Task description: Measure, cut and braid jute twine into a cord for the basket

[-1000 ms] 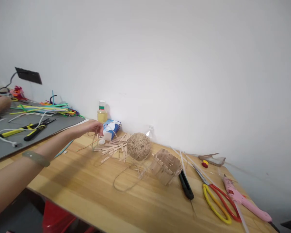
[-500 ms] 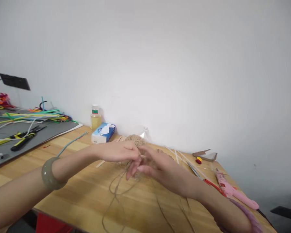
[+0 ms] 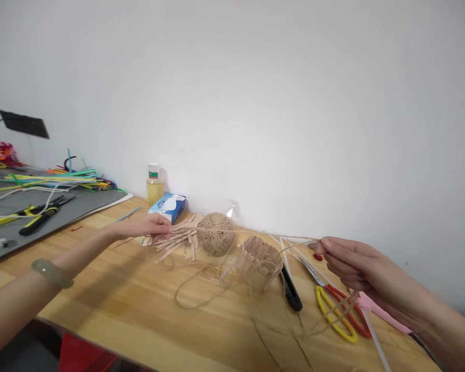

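Note:
A length of jute twine [image 3: 251, 233] runs nearly straight and level between my two hands. My left hand [image 3: 155, 228] pinches it above the wooden craft sticks, and my right hand [image 3: 351, 261] grips it on the right, above the scissors. Behind the stretched part sits the ball of twine [image 3: 216, 234]. A small cup-shaped holder made of craft sticks [image 3: 258, 263] stands on the table between my hands, with twine about it. Loose loops of twine lie on the table and trail below my right hand.
Scissors [image 3: 335, 312], a black-handled tool [image 3: 292, 292] and a pink glue gun [image 3: 387, 312] lie at the right. Craft sticks [image 3: 178, 240], a tissue pack [image 3: 167, 205] and a bottle [image 3: 154, 186] are at the back. Pliers [image 3: 42, 214] and pipe cleaners [image 3: 54, 178] lie on the grey mat.
My hands, close together at the middle before, have moved far apart, left and right, pulling the twine out straight. The stick holder and twine ball are now in plain sight.

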Demonstrator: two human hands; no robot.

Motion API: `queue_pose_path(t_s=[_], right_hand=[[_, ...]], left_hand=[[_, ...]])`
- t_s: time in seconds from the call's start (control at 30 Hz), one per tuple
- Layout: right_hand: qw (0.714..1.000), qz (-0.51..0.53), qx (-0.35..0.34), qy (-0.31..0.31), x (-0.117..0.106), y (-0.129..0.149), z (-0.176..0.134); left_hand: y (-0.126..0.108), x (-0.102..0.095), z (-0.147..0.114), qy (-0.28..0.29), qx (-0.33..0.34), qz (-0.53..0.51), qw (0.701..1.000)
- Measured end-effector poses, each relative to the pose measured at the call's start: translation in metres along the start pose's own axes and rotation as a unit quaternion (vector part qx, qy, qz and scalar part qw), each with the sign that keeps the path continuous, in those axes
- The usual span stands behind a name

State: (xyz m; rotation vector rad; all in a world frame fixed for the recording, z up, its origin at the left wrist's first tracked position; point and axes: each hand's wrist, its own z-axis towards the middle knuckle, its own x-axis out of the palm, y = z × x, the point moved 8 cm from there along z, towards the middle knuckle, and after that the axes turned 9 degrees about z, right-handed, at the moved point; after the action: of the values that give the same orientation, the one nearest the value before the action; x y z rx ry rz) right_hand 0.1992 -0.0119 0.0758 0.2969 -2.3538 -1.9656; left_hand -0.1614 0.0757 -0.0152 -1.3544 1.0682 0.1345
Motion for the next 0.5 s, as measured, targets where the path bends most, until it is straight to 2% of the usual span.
queue_pose_path(t_s=[0.07,0.1,0.17,0.23,0.37,0.43,0.5], right_hand=[[1.000,-0.025,0.002,-0.016,-0.004,-0.005,0.001],[0.999,-0.041,-0.002,-0.019,-0.002,-0.007,0.003],[0.997,-0.082,-0.010,-0.012,0.007,-0.007,0.008],[0.993,-0.120,-0.015,0.005,0.023,-0.004,0.011],[0.983,-0.179,-0.035,0.023,0.057,0.009,0.014],[0.979,-0.195,-0.051,0.034,0.071,0.016,0.013],[0.977,-0.199,-0.061,0.045,0.078,0.020,0.012]], left_hand=[[-0.001,-0.011,0.002,-0.048,-0.009,0.078,0.996],[-0.009,-0.014,0.003,-0.074,-0.002,0.110,0.991],[-0.040,-0.012,0.004,-0.122,0.029,0.130,0.983],[-0.080,0.000,0.004,-0.149,0.068,0.087,0.983],[-0.164,0.037,0.006,-0.137,0.167,0.017,0.976],[-0.187,0.050,0.011,-0.122,0.187,-0.032,0.974],[-0.193,0.058,0.020,-0.085,0.186,-0.099,0.974]])
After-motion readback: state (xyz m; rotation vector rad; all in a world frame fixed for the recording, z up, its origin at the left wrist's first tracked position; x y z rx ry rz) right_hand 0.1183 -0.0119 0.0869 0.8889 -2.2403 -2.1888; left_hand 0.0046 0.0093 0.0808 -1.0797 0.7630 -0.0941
